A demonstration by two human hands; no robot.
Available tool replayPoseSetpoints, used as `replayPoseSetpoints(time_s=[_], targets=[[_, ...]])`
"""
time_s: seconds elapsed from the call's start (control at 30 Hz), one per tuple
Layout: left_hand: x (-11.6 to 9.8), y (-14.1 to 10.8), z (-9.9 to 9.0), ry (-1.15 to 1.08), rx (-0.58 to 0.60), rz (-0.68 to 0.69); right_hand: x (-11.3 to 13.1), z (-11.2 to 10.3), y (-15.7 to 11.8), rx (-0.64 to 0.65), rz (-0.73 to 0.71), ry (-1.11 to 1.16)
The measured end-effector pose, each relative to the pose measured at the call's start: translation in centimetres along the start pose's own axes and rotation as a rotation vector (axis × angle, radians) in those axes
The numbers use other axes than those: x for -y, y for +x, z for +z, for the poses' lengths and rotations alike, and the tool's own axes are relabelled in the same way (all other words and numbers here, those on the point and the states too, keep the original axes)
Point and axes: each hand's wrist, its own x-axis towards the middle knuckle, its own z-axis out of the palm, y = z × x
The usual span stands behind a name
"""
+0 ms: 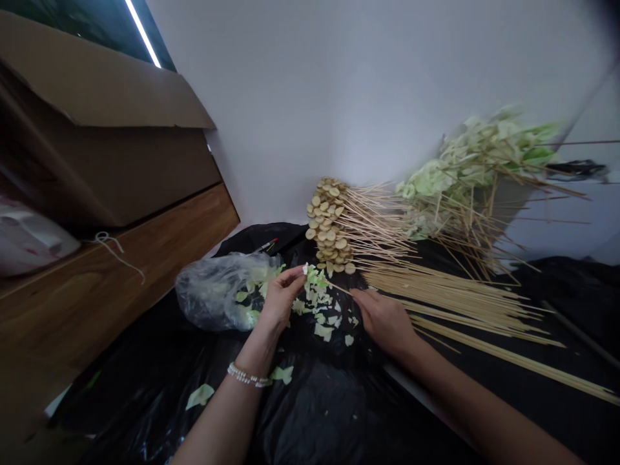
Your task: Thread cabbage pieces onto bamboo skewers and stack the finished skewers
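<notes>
My right hand (385,320) is closed round a thin wooden skewer (340,288) that points left. Close to the skewer's tip, my left hand (282,298) pinches a small piece of cabbage leaf (305,268); whether the tip pierces it cannot be made out. Under and between both hands lie torn cabbage scraps (323,331) on black plastic sheeting (310,413). Beside the left hand rests a clear plastic bag (208,296) with cabbage pieces in it. Bare skewers (460,300) lie in a loose row to the right of my right hand.
Beyond the hands, skewers with round pale slices (329,223) are stacked against the white wall (329,97). Further right is a heap of skewered cabbage leaves (484,148). A cardboard box (121,168) stands on a wooden surface (194,226) at left. A pen (266,245) lies behind the bag.
</notes>
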Motion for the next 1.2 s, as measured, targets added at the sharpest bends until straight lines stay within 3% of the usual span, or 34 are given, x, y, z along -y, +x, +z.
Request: replayPoseSetpoints(time_s=[0.4, 0.73, 0.93, 1.0, 1.13, 1.2], targets=[[0.3, -0.2, 0.4, 0.095, 0.034, 0.011, 0.1, 0.0, 0.0, 0.061, 0.016, -0.008], [0.1, -1.0, 1.2, 0.149, 0.153, -0.009, 0.4, -0.6, 0.0, 0.048, 0.007, -0.041], [-0.6, -0.8, 1.0, 0.264, 0.176, 0.116, -0.9, -1.1, 0.4, -0.053, 0.074, -0.079], [-0.7, -0.9, 0.7, 0.364, 0.288, 0.096, -1.5, -1.2, 0.5, -0.088, 0.086, -0.064], [-1.0, -1.5, 0.0, 0.582, 0.716, -0.045, -1.8, -1.3, 0.6, -0.134, 0.104, -0.046], [-1.1, -1.8, -0.2, 0.692, 0.82, -0.029, -1.5, -1.3, 0.6, -0.115, 0.093, -0.034]])
